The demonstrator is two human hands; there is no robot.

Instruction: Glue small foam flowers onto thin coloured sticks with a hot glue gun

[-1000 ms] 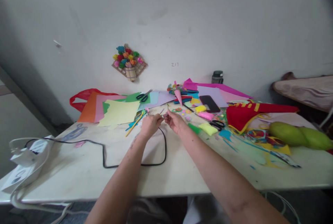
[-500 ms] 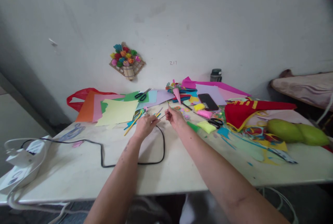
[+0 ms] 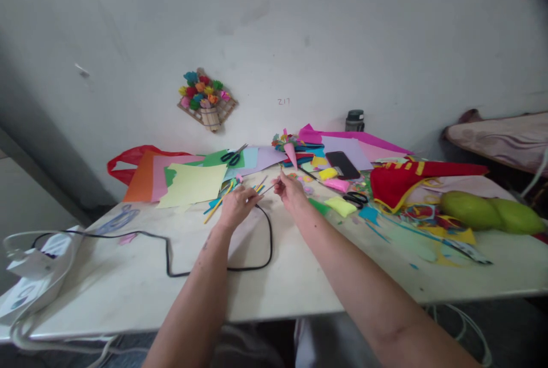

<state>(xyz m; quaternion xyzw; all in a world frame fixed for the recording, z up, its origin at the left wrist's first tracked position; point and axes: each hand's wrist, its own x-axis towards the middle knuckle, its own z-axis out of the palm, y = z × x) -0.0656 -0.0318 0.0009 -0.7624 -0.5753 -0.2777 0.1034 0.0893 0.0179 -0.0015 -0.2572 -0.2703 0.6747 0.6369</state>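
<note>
A thin, dark, narrow strip (image 3: 268, 189) stretches between my two hands above the table. My left hand (image 3: 236, 206) pinches its lower end, with fingers bent and closed. At the upper end, my right hand (image 3: 293, 191) grips it between thumb and fingertips. Whether the strip is paper or a slim stick is too small to tell. Several coloured paper strips (image 3: 213, 214), yellow and blue among them, lie just beyond my left hand. Past my right hand stands a pink paper cone (image 3: 290, 154) with small coloured flowers at its top.
A black cable (image 3: 270, 242) loops under my hands from a power strip (image 3: 64, 248). Coloured sheets (image 3: 192, 185) and black-handled scissors (image 3: 231, 157) lie behind. To the right are a phone (image 3: 343, 165), more scissors (image 3: 356, 199), a red cloth (image 3: 394, 188) and green fruit (image 3: 492, 212).
My right hand has moved slightly right, away from my left hand, and more of the strip shows between them. Both hands keep their hold.
</note>
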